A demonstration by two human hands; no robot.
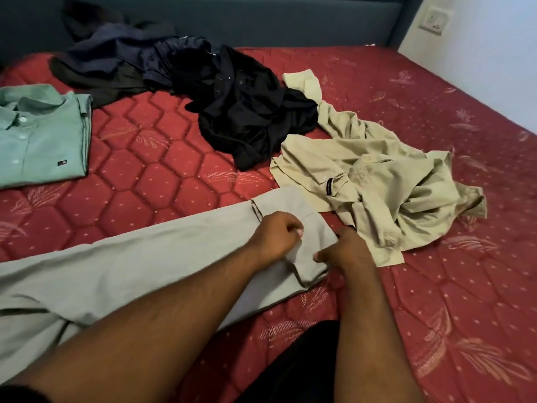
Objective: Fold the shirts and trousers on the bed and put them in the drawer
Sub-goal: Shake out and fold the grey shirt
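The bed (162,181) under me is a bare red quilted mattress against a dark headboard (261,21), with a pale wall at 2 o'clock. By my judgement I am early in the job: 1 green shirt (40,135) lies folded at 9 o'clock, while the beige shirt (386,181) at 2 o'clock, the black shirt (247,112) at 12 o'clock and the dark heap (116,59) at 11 o'clock are all crumpled, and no drawer is in view. I am on the grey trousers (139,257), laid flat just before me; their long axis runs from 8 o'clock to 2 o'clock, the end under my hands pointing toward the beige shirt, though I cannot tell whether that end is waist or hem. My left hand (276,237) is clenched on the cloth there, and my right hand (345,251) pinches its corner edge.
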